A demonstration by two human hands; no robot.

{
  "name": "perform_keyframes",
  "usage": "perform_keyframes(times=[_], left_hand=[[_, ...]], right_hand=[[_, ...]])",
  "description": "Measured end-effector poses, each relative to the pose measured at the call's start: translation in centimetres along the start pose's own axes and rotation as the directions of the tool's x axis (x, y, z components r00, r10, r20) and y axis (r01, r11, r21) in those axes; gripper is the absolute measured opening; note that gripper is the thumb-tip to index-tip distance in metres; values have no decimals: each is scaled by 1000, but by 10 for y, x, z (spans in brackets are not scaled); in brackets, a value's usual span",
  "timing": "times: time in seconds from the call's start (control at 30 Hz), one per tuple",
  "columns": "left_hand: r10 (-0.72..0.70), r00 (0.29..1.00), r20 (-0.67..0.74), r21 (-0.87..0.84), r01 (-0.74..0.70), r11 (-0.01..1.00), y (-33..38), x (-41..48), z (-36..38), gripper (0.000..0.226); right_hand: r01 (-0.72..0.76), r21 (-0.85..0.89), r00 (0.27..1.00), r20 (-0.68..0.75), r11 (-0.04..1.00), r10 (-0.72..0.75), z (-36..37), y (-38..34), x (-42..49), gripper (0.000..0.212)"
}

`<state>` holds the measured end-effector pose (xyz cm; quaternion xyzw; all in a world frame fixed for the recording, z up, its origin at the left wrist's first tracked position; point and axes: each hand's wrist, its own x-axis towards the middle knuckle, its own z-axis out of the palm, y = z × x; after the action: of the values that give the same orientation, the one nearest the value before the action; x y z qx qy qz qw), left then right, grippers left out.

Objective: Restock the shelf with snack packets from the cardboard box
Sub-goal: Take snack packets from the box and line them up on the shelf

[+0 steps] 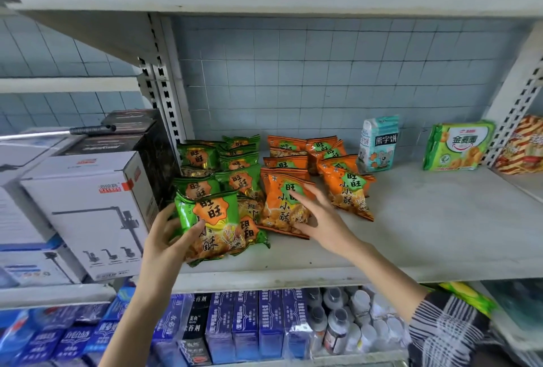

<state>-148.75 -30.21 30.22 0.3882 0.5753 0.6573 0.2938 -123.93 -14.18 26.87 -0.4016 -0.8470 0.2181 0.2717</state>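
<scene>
Soft, diffuse light, wide-angle view
Shelf board (411,219) pale and evenly lit, faint shadows under the packets (346,187); straight edges bow toward the frame borders, lower corners blurred, slight sheen on foil

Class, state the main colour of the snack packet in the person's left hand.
The snack packet in the left hand is green; head view shows it best.

Head view, sole camera: worn on the head, facing forward and slightly down at the shelf (411,237), near it. Wide-angle, edges bowed. Frame reaches somewhat above and below the shelf; bottom corners seemingly blurred.
</scene>
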Motion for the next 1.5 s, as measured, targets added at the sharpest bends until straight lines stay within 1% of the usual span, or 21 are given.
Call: perform_keyframes(times=[0.1, 0.17, 0.2, 0.23, 0.3, 0.4, 0.47, 0.53, 0.6, 0.7, 0.8, 0.97, 1.1, 1.13, 1.2, 1.27, 1.3, 1.33, 1.4, 1.43, 1.5], left_hand=[[-5, 1000, 3, -28, 5, 1000, -1, -3, 2, 45], [-7, 1000, 7, -52, 7, 999, 1, -4, 7, 43], [-3, 1000, 11, -61, 4, 998, 3, -4, 10, 41], [4, 1000, 16, -66, -3, 998, 4, -5, 13, 41], [23, 999, 24, -69, -22, 997, 7, -7, 20, 43], [36, 998, 47, -63, -33, 997, 9, -9, 34, 47], [39, 997, 66, -60, -35, 998, 11, -9, 44, 48], [43, 997, 69, -71, -38, 997, 12, -10, 52, 48], [48, 996, 81, -75, -42, 996, 12, -11, 55, 48], [52, 992, 114, -66, -44, 997, 13, -13, 57, 49], [58, 993, 107, -35, -55, 998, 12, -16, 56, 49], [46, 996, 78, -27, -44, 999, 4, -22, 56, 44], [39, 994, 103, 10, -40, 999, -3, -25, 50, 42], [39, 993, 115, 31, -43, 999, -5, -26, 48, 41], [53, 986, 159, 130, -74, 989, -8, -28, 38, 38], [99, 973, 210, 266, -155, 952, -13, -32, 26, 33], [127, 965, 227, 361, -205, 910, -15, -34, 18, 33], [156, 958, 241, 489, -259, 833, -18, -36, 10, 34], [186, 943, 275, 736, -331, 590, -25, -39, -4, 43], [175, 942, 288, 801, -337, 494, -27, -41, -10, 47], [124, 945, 304, 866, -328, 378, -31, -44, -16, 52]], right_hand=[[22, -88, 1000, 6, 996, -21, -5, 2, -4, 69], [19, -157, 1000, -17, 987, -22, -7, -1, -6, 65], [20, -164, 999, -42, 986, -27, -8, -5, -8, 61], [28, -146, 997, -72, 989, -39, -9, -10, -10, 56], [77, -51, 989, -124, 996, -83, -10, -26, -16, 46], [165, 144, 983, -110, 976, -150, -6, -58, -28, 38], [165, 229, 986, -27, 959, -163, 1, -75, -35, 43], [131, 270, 985, 76, 954, -157, 9, -83, -41, 55], [121, 287, 982, 103, 950, -156, 13, -85, -45, 64], [103, 337, 989, 63, 936, -132, 15, -87, -46, 69], [73, 392, 995, 36, 917, -94, 15, -89, -46, 69], [60, 368, 998, -30, 928, -52, 23, -95, -47, 68], [81, 325, 996, -69, 942, -62, 31, -94, -45, 68], [82, 323, 995, -80, 943, -59, 32, -93, -45, 68], [76, 333, 992, -121, 940, -38, 35, -90, -45, 67], [64, 361, 981, -196, 930, 8, 35, -82, -46, 65], [51, 381, 974, -225, 923, 39, 34, -78, -46, 64], [32, 396, 968, -242, 918, 70, 34, -74, -45, 64], [3, 393, 963, -249, 920, 103, 37, -69, -44, 64], [2, 378, 964, -246, 926, 98, 40, -70, -44, 65], [24, 344, 971, -230, 939, 59, 50, -76, -43, 65]])
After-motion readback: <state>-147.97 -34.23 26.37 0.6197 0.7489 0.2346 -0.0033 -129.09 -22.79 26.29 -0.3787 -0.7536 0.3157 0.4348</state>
